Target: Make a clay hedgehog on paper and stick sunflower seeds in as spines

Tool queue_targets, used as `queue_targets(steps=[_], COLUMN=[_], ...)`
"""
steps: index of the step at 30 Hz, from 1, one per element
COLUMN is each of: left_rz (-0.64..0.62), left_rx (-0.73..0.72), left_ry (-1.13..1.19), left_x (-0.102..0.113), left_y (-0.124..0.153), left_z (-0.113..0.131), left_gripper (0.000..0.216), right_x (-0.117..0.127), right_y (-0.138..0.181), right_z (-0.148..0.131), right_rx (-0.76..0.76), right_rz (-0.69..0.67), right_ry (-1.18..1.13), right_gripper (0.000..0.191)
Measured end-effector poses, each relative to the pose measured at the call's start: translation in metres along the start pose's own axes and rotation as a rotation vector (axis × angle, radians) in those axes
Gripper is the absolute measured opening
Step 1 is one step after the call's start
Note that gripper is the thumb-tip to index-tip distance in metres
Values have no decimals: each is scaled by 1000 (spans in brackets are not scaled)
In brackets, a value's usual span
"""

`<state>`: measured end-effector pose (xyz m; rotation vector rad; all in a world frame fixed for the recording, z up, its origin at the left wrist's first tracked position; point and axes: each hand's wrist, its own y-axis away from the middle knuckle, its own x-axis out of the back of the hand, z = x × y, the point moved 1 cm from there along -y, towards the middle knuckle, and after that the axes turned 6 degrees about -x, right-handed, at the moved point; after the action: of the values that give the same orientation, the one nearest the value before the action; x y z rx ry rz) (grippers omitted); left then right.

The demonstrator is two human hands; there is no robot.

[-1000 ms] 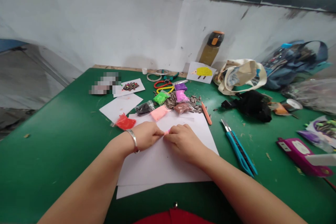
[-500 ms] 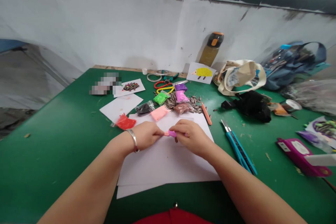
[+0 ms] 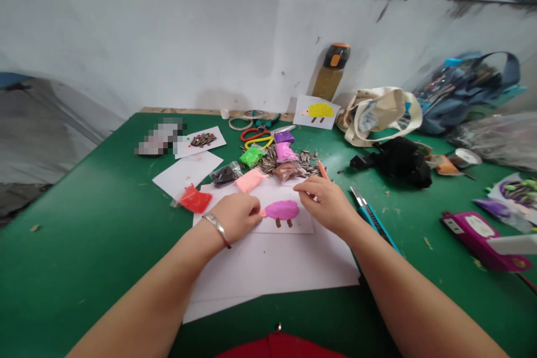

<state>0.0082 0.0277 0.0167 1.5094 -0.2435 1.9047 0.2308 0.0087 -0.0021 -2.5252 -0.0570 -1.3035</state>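
Left hand (image 3: pixel 237 215) curled at the snout (image 3: pixel 263 213) of a purple figure (image 3: pixel 282 210), grip unclear; right hand (image 3: pixel 325 201) half-closed past its other end, can't tell if holding anything. Figure lies on white card (image 3: pixel 302 227); shaping seems in hand, next touch wants light fingertips.

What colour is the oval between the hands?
The oval is pinkish purple, best seen in the head view.

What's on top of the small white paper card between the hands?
A flat purple oval, two short brown strips and a pink tip. The left hand hides whatever lies beneath it.
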Motion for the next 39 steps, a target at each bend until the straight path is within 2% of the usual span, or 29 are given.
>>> queue_targets(steps=[15, 18, 21, 24, 30, 39], left_rz=[-13, -32, -74, -55, 10, 3], left_rx=[-24, -14, -8, 9, 36, -6], left_ry=[-233, -163, 6, 67, -51, -183], left_x=[-7, -3, 3, 6, -2, -9], left_y=[-4, -1, 1, 0, -5, -5], left_z=[11, 8, 0, -4, 7, 12], left_gripper=[28, 28, 24, 23, 27, 30], right_x=[-4, -4, -3, -3, -3, -3], right_y=[-2, -2, -3, -3, -2, -2], right_z=[-4, -4, -4, -3, -3, -4], right_rx=[40, 46, 44, 37, 33, 38], right_rz=[-105, -110, -114, -114, -125, -134], right_ry=[59, 68, 72, 74, 79, 135], right_gripper=[25, 25, 26, 26, 26, 26])
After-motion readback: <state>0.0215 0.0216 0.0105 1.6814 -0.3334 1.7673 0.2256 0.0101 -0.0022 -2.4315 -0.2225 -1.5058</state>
